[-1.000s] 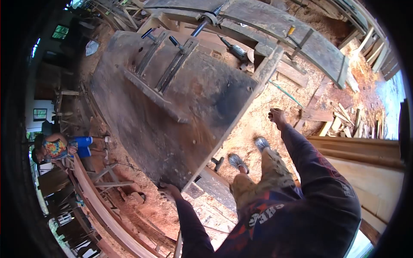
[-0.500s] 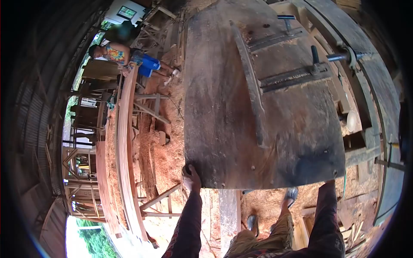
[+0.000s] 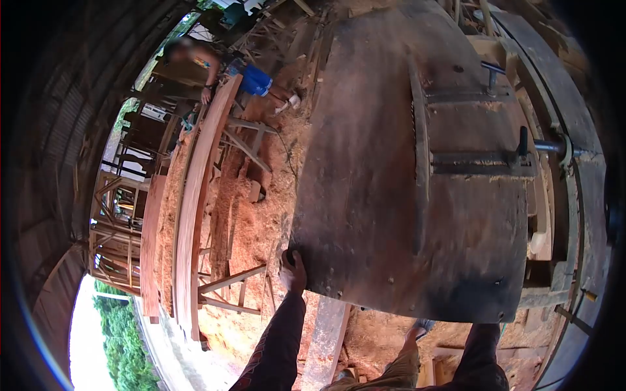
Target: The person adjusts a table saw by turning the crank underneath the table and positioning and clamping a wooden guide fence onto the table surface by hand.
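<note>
A large dark wooden board (image 3: 365, 163) fills the middle of the view, its near edge close to my body. My left hand (image 3: 295, 274) grips the board's near left corner, with the thumb on top and the other fingers hidden underneath. My right forearm, in a dark sleeve, reaches the near right edge, where the board hides the hand and its fingers. Fixed on top of the board are a long wooden strip (image 3: 421, 137) and metal bars with two T-shaped handles, a far handle (image 3: 493, 68) and a nearer handle (image 3: 523, 140).
To the left, long planks (image 3: 195, 228) rest on wooden trestles. A person (image 3: 251, 78) in blue shorts leans over their far end. Sawdust (image 3: 248, 326) covers the ground. A long bench (image 3: 590, 195) with another clamp handle (image 3: 551, 147) runs along the right side.
The board now sits further right and lower in view, slightly rotated, as my view has also turned. My left hand stays on its corner. The person beside the planks bends further forward.
</note>
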Demonstrator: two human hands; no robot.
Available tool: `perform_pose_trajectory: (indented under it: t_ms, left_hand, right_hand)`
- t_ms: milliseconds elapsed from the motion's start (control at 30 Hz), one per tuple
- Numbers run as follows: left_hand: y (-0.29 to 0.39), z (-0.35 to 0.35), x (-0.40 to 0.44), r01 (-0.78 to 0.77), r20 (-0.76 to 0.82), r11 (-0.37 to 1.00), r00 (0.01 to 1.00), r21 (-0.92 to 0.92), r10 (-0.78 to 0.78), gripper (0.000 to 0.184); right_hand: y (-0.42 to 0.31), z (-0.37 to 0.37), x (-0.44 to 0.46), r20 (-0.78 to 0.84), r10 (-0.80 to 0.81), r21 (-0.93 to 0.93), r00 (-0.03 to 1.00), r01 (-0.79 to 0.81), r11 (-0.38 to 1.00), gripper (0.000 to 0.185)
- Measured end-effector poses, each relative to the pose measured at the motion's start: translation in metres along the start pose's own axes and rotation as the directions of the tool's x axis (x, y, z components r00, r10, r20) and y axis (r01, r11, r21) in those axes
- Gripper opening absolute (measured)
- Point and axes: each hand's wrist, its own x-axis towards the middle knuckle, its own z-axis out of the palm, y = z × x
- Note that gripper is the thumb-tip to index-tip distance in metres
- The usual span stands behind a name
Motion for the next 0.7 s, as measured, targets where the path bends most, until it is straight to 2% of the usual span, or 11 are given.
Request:
perform_pose_trajectory:
  t_ms: [133,167,400,700]
  left_hand:
    - [-0.005,0.003,0.004,-0.049,-0.031,0.998,0.998,0.031,0.050,0.050]
    - [-0.010,0.006,0.005,-0.033,-0.016,0.999,0.999,-0.017,0.033,0.048]
    - [-0.019,0.012,0.007,0.054,0.020,0.997,0.998,-0.054,-0.053,0.048]
    - [-0.014,0.009,0.005,0.017,0.048,1.000,0.999,-0.025,-0.015,0.051]
  right_hand:
    - [-0.004,0.002,-0.001,-0.007,0.007,-0.017,1.000,-0.007,1.000,0.016]
    - [-0.004,0.001,0.001,-0.012,0.005,-0.017,1.000,-0.006,1.000,0.017]
    - [-0.011,0.000,0.000,-0.014,-0.009,-0.048,1.000,0.008,0.999,0.021]
    - [-0.007,-0.001,0.000,-0.009,-0.029,-0.026,1.000,0.029,0.999,0.026]
